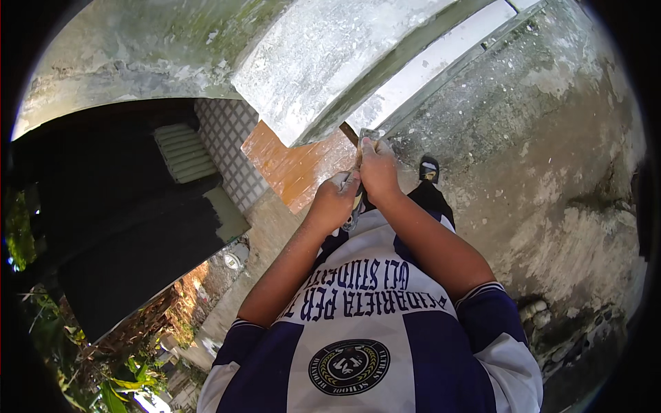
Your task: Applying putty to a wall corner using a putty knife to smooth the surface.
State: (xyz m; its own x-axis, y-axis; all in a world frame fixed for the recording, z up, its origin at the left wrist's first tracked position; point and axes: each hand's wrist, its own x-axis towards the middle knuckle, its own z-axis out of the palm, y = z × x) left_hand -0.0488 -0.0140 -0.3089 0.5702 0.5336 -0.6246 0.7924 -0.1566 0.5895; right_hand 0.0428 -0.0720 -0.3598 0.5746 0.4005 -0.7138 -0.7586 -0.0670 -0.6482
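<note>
My two hands are close together in front of my body, near the corner of a pale, dusty ledge. My right hand (379, 168) is closed, its thumb pressed on a narrow, flat grey piece (369, 133) whose exact kind I cannot make out. Just below and to the left, my left hand (336, 198) is closed too, with whitish dust on its fingers. Its fingertips meet near the lower end of what the right hand grips, but what they pinch is hidden.
A white-smeared concrete ledge (310, 65) juts in from the top. Beside it lies an orange-brown board (296, 168), next to grey-and-white checked tiles (231, 148). My dark shoe (428, 168) stands on stained concrete ground (523, 172). A large black area (124, 227) fills the left.
</note>
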